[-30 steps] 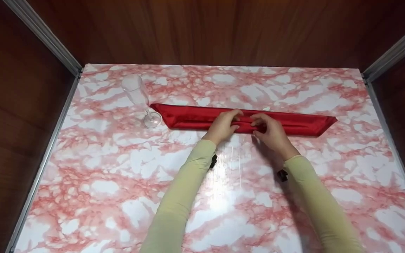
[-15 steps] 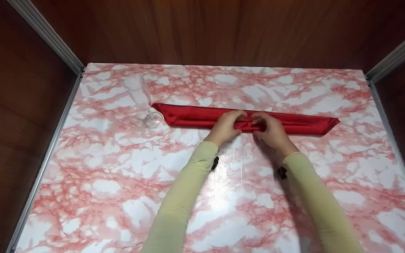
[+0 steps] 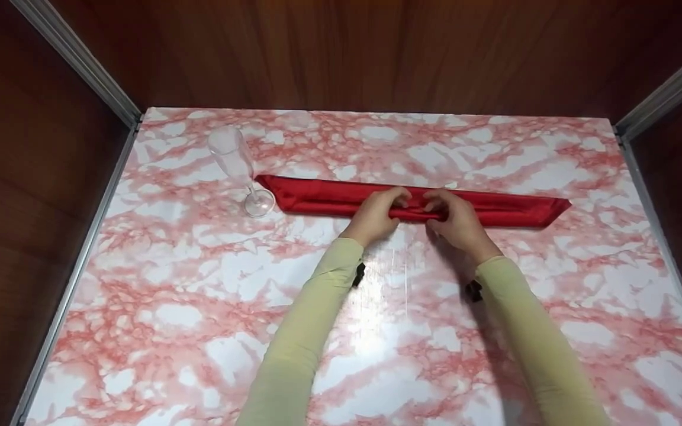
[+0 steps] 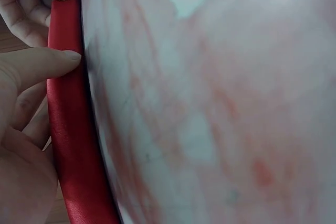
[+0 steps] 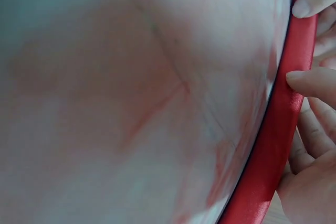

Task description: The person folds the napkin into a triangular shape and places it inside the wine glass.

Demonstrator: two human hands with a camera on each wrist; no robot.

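Observation:
A red satin cloth point(image 3: 323, 195), folded into a long flat strip with slanted ends, lies across the table. My left hand point(image 3: 376, 214) and right hand point(image 3: 458, 222) are side by side at its middle, a small gap between them. Both hold the near edge: in the left wrist view the left thumb point(image 4: 63, 62) presses on the red edge, fingers curled behind it. The right wrist view has the right thumb point(image 5: 307, 81) on the same edge, fingers likewise behind. A clear champagne flute point(image 3: 234, 157) stands just off the cloth's left end.
The table point(image 3: 199, 331) has a pink and white marbled top. Dark wood panels point(image 3: 341, 53) close it in at the back and both sides, with metal rails point(image 3: 89, 225) along the side edges.
The left hand shifted slightly right, then back a little left, along the cloth's near edge. The right hand has hardly moved. Cloth and flute lie as before.

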